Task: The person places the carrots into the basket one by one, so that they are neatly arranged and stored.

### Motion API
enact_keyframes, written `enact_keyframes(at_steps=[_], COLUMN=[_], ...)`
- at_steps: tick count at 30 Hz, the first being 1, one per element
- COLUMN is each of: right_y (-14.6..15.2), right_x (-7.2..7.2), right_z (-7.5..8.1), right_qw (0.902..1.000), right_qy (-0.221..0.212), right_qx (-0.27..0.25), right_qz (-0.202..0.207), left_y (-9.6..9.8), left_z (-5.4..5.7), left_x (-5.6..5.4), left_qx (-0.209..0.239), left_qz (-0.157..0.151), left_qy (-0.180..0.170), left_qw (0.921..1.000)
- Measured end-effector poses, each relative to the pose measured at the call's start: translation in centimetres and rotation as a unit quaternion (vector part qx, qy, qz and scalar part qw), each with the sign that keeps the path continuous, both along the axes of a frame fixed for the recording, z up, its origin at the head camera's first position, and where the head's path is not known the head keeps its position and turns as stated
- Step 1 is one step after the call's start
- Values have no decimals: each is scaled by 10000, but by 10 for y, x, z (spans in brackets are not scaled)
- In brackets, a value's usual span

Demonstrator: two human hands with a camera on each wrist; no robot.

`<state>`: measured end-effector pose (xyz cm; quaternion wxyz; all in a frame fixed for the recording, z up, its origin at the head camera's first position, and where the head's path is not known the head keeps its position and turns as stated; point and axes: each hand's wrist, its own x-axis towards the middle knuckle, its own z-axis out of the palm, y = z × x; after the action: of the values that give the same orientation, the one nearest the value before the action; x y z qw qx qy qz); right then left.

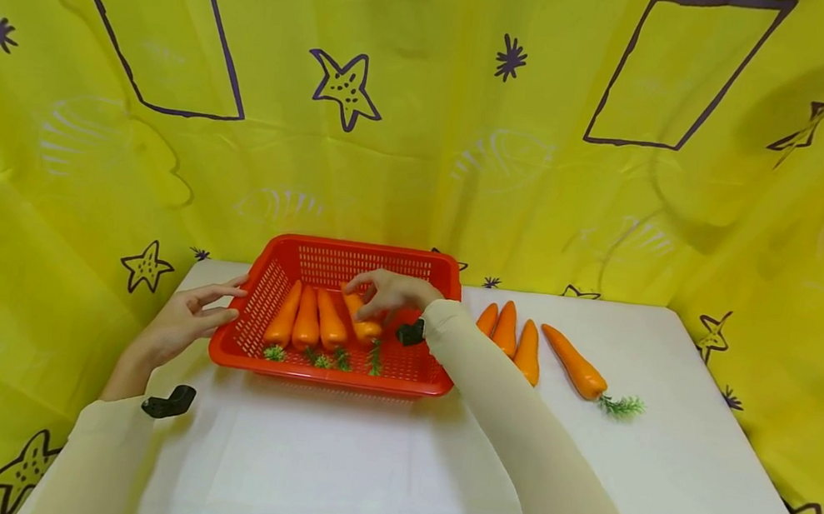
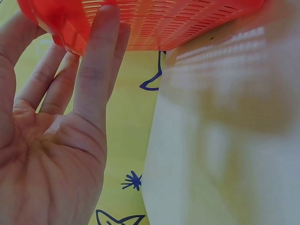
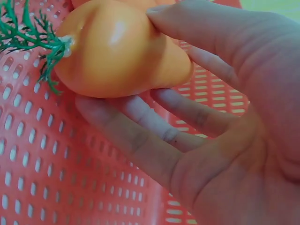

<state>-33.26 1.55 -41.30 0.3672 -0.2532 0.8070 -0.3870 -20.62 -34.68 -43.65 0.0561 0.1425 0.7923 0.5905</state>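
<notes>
A red plastic basket [image 1: 339,377] with slotted walls stands at the back of the table. Three orange carrots with green tops lie side by side in its left half, among them a middle carrot [image 1: 307,319]. My right hand [image 1: 395,291] reaches in beside them and holds a fourth-in-line carrot [image 3: 112,49], thumb on one side and fingers along the other. This carrot's leafy top [image 3: 35,40] points toward the front of the basket. At the basket's left end, my left hand [image 1: 182,321] has its fingers extended, fingertips [image 2: 105,23] right at the rim.
Right of the basket, several more carrots [image 1: 506,330] lie on the white table [image 1: 315,465], partly hidden by my right sleeve [image 1: 514,435]. Farther right lies a separate carrot [image 1: 576,365] with its green top. A yellow patterned curtain [image 1: 404,189] encloses the back and sides.
</notes>
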Motion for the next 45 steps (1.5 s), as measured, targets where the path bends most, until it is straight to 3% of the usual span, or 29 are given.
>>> enact_keyframes(at_steps=[7,14,23,35,45], right_y=[-4,-9,-13,-13,-10], right_x=[-2,-1,-1,-2,7], right_z=[-10,-14,-20,-20,-11], right_qw=[9993,9998,9979,9970,9938], right_qy=[316,-173,599,714,911], right_qx=[95,-92,118,191,372], right_qz=[179,-74,204,249,515], left_y=[1,-1,0,5,3], left_z=[0,-2,-1,5,1], left_x=[0,0,1,3,5], left_qx=[12,78,-30,49,406], left_qz=[-7,-52,15,34,-82], left_qy=[26,99,50,6,-58], left_qw=[10000,9999,10000,10000,9991])
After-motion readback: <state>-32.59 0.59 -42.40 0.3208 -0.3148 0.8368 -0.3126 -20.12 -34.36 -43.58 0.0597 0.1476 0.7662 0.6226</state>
